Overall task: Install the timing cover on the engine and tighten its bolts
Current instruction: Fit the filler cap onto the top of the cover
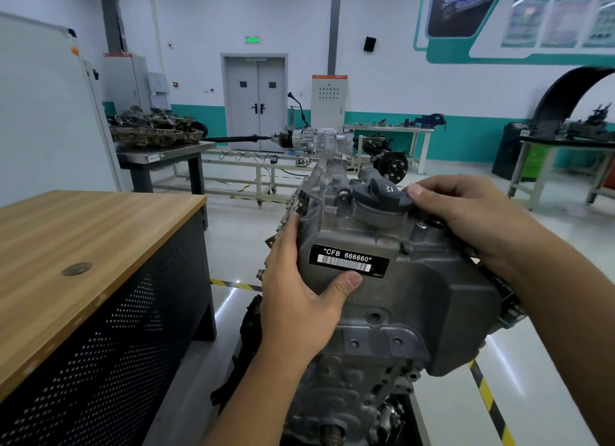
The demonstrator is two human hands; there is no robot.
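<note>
While hands (299,299) grip cover (416,289), label (348,262) "*CFB 666660*"

There is one view only, from the camera worn on my head, so no second view overlaps it. It looks forward and down over my forearms, which enter from the bottom edge. My left hand (299,299) and my right hand (472,219) sit close to the lens at centre frame, on the timing cover (416,279) at the top of the engine (349,385), which fills the lower middle. The lens is wide-angle: straight lines bow near the edges. The wooden-topped workbench (83,246) lies near on my left. Beyond, the view faces the far wall with its grey double door (256,103), well away across the workshop floor.
</note>
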